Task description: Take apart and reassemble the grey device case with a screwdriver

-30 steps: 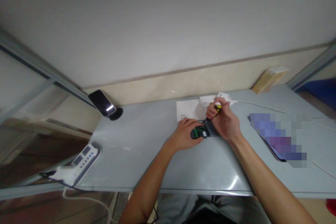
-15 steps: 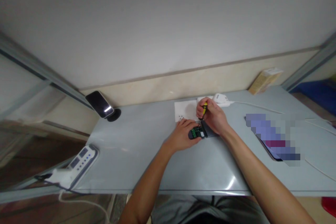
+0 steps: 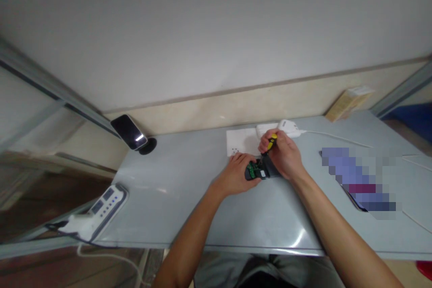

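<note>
My left hand (image 3: 238, 173) is closed around the left side of a dark electronic device (image 3: 262, 174), whose green circuit board (image 3: 251, 170) is exposed. The device lies on the grey table, its right part running under my other hand. A yellow-and-black screwdriver (image 3: 272, 142) is gripped in my right hand (image 3: 285, 153). It leans with its handle up and to the right, and its shaft points down at the board. Whether the tip touches a screw is too small to tell. Just behind sits a white sheet (image 3: 241, 137) with several small dark specks on it.
A white power strip (image 3: 270, 129) with a plugged-in charger (image 3: 288, 127) stands behind my hands. At right lies a phone (image 3: 359, 184) with a blurred screen; a yellowish box (image 3: 349, 102) is at the back. On the left are a phone on a stand (image 3: 130, 132) and another power strip (image 3: 106, 207).
The screwdriver has tipped further to the right, its shaft now showing above the board. My right hand has shifted slightly with it. My left hand keeps its hold on the device.
</note>
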`<state>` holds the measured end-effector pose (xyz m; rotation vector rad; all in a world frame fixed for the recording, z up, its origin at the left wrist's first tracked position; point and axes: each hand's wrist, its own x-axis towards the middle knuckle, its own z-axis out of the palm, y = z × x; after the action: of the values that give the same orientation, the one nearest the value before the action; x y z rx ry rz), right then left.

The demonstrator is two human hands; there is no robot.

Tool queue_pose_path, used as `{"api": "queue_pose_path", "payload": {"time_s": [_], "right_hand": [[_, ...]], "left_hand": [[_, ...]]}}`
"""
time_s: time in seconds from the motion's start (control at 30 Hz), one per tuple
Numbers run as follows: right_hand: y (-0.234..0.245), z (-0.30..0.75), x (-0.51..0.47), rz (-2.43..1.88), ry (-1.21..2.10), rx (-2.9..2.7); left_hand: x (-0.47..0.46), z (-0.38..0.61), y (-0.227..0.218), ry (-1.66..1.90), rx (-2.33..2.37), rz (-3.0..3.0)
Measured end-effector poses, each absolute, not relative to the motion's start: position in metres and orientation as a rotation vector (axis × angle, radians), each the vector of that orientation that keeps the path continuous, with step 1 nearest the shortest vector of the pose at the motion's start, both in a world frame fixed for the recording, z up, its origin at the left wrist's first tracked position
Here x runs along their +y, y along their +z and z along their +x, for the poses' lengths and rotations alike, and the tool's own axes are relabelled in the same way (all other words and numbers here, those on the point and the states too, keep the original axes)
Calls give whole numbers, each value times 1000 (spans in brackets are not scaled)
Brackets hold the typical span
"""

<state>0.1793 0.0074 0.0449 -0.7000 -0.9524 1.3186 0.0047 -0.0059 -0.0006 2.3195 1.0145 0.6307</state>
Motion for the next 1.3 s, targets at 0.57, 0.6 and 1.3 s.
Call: {"api": "queue_pose_path", "payload": {"time_s": [0.57, 0.6, 1.3], "right_hand": [[45, 188, 4, -676, 1298, -895], [45, 189, 4, -661, 1340, -903], [44, 179, 6, -658, 1426, -821]], "left_hand": [[-6, 5, -1, 639, 1042, 2314], [-6, 5, -1, 638, 1042, 2309], [-7, 5, 0, 625, 1030, 2313]]}}
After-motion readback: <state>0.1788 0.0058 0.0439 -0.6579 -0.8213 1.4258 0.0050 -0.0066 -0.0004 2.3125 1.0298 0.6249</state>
